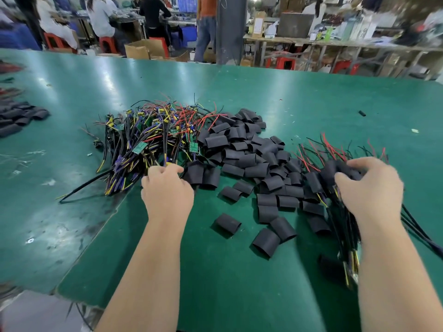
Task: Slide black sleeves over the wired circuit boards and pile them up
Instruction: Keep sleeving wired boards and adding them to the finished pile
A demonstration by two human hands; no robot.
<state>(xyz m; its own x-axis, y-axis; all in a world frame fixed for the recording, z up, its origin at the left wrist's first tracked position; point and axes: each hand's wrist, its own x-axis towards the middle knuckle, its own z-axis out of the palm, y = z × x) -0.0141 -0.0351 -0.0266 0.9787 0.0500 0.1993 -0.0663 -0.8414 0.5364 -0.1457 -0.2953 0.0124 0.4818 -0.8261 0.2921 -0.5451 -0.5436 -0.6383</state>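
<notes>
A tangle of bare wired circuit boards (pixel 153 137), small green boards with black, yellow and red leads, lies left of centre on the green table. My left hand (pixel 166 188) pinches wires at that tangle's near edge. Loose black sleeves (pixel 249 159) are heaped in the middle, and several more lie scattered toward me. On the right sits a pile of sleeved boards (pixel 318 185) with red and black wires fanning out behind. My right hand (pixel 369 185) rests on this pile, fingers curled around a sleeved board.
The green table (pixel 239 271) has a mat seam running diagonally at lower left. Another heap of black sleeves (pixel 19 118) lies at the far left edge. One stray sleeve (pixel 362 113) sits far right. People on red stools and cluttered benches fill the background.
</notes>
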